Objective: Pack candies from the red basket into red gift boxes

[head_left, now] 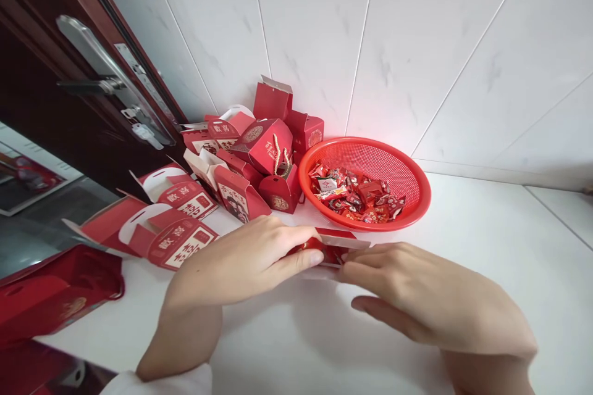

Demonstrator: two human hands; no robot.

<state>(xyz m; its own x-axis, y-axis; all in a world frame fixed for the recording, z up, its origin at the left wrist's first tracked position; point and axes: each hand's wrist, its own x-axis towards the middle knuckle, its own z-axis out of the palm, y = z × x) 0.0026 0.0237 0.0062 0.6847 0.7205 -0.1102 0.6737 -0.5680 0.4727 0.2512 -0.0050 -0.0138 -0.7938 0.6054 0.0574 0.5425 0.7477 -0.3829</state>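
Between my two hands is a small red paper gift box (337, 234), held low over the white surface with its top flaps apart and red-wrapped sweets showing inside. My left hand (252, 262) grips its left side, thumb and index finger closed at the opening. From the right, the fingers of my right hand (407, 296) pinch the box's edge, while the thumb stays apart from it below. Both hands cover much of the box. Just beyond it stands a red plastic basket (398, 176) holding many wrapped sweets (356, 194).
Several red gift boxes (262, 145) are heaped against the tiled wall (315, 43). More boxes with open tops (178, 237) stand left of my left arm. A red bag (60, 290) lies at the counter's left edge, near a dark door with a metal handle (115, 74).
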